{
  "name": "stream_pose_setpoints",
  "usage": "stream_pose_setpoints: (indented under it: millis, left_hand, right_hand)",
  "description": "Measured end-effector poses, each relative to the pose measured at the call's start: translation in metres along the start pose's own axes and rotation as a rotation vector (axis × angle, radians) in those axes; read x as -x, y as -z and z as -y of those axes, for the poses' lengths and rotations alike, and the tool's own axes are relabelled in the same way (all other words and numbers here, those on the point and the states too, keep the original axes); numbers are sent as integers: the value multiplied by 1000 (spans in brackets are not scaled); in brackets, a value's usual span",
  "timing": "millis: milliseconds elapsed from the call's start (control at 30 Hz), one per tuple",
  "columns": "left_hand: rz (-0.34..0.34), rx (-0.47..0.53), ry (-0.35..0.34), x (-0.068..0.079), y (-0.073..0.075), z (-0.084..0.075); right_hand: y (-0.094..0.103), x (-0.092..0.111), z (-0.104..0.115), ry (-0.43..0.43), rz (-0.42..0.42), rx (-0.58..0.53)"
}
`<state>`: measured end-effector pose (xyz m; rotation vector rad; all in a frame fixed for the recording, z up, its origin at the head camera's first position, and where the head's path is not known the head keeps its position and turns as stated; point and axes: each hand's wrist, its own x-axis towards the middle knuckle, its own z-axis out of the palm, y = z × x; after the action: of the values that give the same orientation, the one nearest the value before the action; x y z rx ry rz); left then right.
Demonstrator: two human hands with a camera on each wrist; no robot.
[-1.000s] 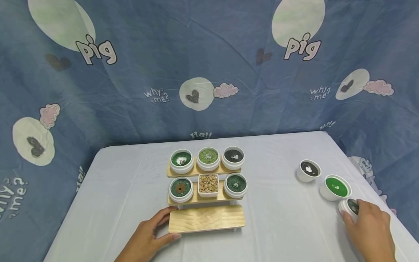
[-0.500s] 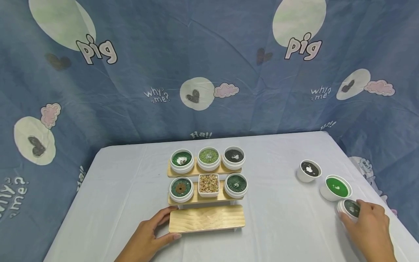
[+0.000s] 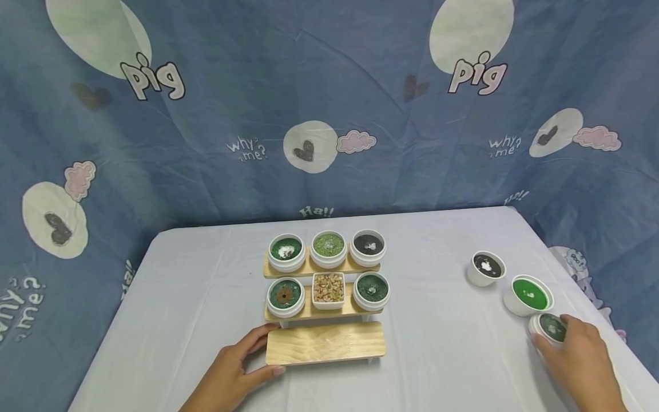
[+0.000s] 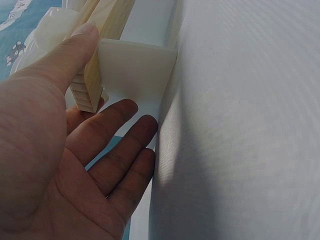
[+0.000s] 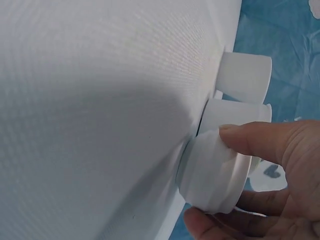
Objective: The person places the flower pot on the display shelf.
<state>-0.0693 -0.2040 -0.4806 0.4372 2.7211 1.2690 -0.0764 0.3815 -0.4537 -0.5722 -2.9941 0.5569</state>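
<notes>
My left hand grips the left end of the front wooden tier of a three-step stand. In the left wrist view, the thumb presses one edge of the plank, while several fingers spread near its white support. At the right side of the table, my right hand holds a small white round bowl with dark green contents between thumb and fingers. The right wrist view shows this bowl from its side, its base close to the cloth. Right behind it stands a white bowl with bright green contents.
Three round bowls, the middle one lighter green, line the stand's back tier. On the middle tier, a square dish of brown bits sits between two round bowls. Another cup with dark contents stands farther back at right. A blue printed cloth hangs behind.
The bowl in my right hand has shifted slightly left and its top shows more. My left hand and the stand stay in place.
</notes>
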Motion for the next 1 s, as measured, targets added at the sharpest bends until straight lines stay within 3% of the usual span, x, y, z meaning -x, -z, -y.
stream_pose_setpoints:
  millis: [200,433,700,833,1000]
  left_hand:
    - [0,2,-6,-1,1,0]
    - [10,14,16,-1,1,-1]
    - [-8,11,-3,-2,0,0]
    - [-4,19,7,-1,0,0]
    - [-3,20,3,-1,0,1]
  right_hand:
    - [-1,0,-5,13,32,10]
    - [-5,1,-9,49,-5,-3]
    - [-1,8,0,7,34,-4]
    - [1,14,5,29,2,-17]
    - [0,21,9,129,-86,-64]
